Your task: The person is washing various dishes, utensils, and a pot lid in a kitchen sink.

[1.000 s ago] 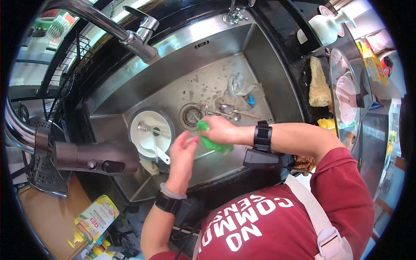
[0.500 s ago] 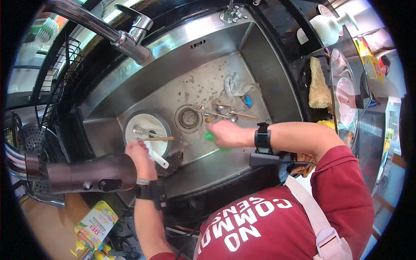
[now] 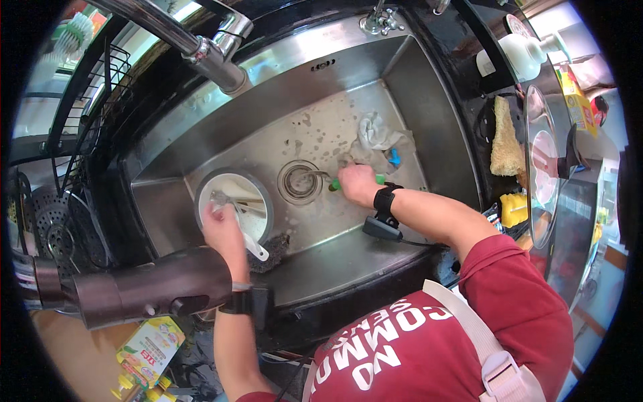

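My left hand (image 3: 223,226) is over a round white bowl (image 3: 268,208) with a grey rim, at the left of the steel sink. Its fingers look slightly apart, with nothing visible between them. Spoon heads (image 3: 220,197) and wooden chopsticks (image 3: 249,200) lie in the bowl, and a white handle (image 3: 256,249) sticks out over its near rim. Right of the drain (image 3: 299,182), my right hand (image 3: 360,184) is closed on a green scouring pad (image 3: 380,179). A metal utensil (image 3: 313,174) reaches from that hand to the drain; the hand hides most of the other cutlery.
A grey-white cloth (image 3: 375,134) with a blue piece (image 3: 394,157) lies in the sink's right part. Dark mesh (image 3: 271,254) lies beside the bowl. The faucet (image 3: 228,74) overhangs the far rim. A loofah (image 3: 506,141) and glass lid (image 3: 541,167) are at right.
The chopsticks my left hand held across the bowl now rest inside it. My right hand has moved right and farther away with the scouring pad, over the cutlery. The view has shifted slightly.
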A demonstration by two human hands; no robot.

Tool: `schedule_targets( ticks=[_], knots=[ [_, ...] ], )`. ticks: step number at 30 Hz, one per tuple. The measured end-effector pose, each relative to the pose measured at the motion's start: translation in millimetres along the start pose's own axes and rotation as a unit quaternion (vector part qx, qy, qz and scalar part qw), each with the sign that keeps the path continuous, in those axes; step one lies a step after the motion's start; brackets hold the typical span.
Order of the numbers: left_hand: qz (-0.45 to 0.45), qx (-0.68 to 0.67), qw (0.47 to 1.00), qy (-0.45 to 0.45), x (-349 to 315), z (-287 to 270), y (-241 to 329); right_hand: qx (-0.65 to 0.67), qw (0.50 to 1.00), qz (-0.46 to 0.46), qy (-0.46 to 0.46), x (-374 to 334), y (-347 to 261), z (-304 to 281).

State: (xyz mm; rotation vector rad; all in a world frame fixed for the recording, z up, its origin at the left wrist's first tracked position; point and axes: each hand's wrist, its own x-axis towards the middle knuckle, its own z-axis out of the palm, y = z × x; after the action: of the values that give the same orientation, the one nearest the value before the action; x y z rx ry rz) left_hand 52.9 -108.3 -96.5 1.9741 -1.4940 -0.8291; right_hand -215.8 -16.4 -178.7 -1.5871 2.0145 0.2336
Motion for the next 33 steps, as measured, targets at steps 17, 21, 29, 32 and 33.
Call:
schedule_targets(
  ticks=[17,21,29,32,33],
  knots=[
    [-0.302,-0.272,0.837,-0.366,-80,51,70,0.709,0.685,-0.012,-0.168,-61,-22,-91],
    [-0.238,-0.24,0.849,-0.407,-95,53,77,0.747,0.63,-0.04,-0.21,-65,-35,-79],
    [-0.151,-0.126,0.916,-0.35,-108,45,87,0.516,0.852,0.036,0.083,-31,-61,-69],
    [-0.139,-0.043,0.905,-0.399,-119,37,88,0.511,0.842,0.103,0.141,3,-21,-98],
    [-0.096,-0.016,0.919,-0.383,-117,34,89,0.492,0.86,0.088,0.102,4,-9,-105]
  ],
)
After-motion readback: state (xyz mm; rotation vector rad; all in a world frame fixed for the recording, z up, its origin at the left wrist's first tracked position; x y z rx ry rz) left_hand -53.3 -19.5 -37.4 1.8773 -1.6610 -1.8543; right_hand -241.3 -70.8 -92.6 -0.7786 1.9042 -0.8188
